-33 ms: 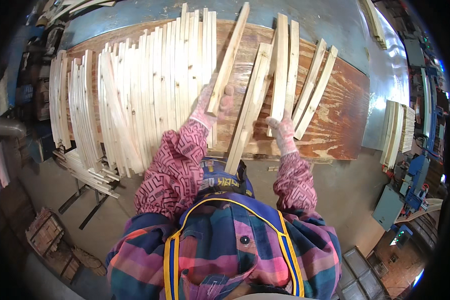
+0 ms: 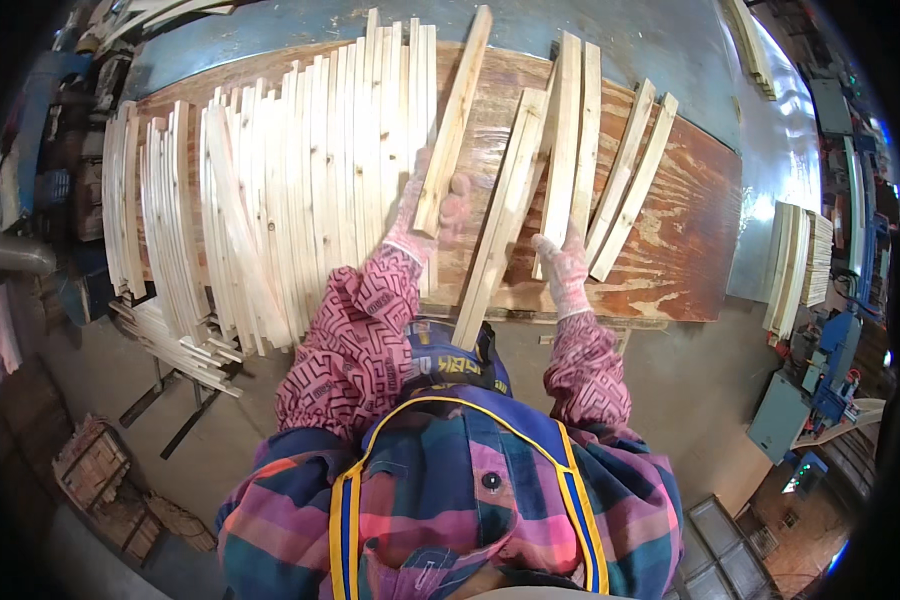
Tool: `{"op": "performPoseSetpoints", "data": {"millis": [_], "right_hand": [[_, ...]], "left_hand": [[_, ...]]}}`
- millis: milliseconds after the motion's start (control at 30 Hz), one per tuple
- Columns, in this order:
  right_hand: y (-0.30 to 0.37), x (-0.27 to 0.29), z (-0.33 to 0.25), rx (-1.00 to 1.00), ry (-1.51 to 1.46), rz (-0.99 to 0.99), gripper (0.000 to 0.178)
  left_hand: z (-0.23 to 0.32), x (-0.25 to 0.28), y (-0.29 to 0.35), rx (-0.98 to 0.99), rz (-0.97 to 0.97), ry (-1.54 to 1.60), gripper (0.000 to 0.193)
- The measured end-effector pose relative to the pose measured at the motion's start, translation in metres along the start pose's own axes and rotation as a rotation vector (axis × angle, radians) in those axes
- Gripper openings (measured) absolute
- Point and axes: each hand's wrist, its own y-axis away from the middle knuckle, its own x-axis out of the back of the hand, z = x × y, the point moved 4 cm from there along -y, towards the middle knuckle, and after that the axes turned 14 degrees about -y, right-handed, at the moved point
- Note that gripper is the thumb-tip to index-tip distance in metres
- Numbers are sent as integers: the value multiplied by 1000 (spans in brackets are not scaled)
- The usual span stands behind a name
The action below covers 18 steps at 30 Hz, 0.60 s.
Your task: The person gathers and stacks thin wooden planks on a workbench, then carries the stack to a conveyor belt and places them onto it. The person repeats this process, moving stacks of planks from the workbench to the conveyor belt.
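Above the plywood tabletop (image 2: 685,225), your left hand (image 2: 408,215) grips 1 strip (image 2: 457,110) — swung slightly left, nearer parallel with the row (image 2: 340,150) — while I can't tell whether your right hand's (image 2: 567,268) fingers are closed.

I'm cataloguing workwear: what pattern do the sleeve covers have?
Sleeve covers: pink with dark angular lines; best seen in the head view.

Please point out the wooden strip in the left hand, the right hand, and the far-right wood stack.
Wooden strip (image 2: 455,122): head view, middle of its length.
Right hand (image 2: 567,264): head view, middle of glove.
Wood stack (image 2: 795,262): head view, near its middle.
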Motion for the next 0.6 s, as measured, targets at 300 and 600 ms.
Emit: {"op": "performPoseSetpoints", "data": {"millis": [300, 600], "right_hand": [[18, -46, 22, 176, -385, -72, 74], [11, -136, 97, 131, 43, -148, 60]], "left_hand": [[25, -30, 18, -44, 488, -302, 60], [106, 63, 224, 29, 974, -1927, 89]]}}
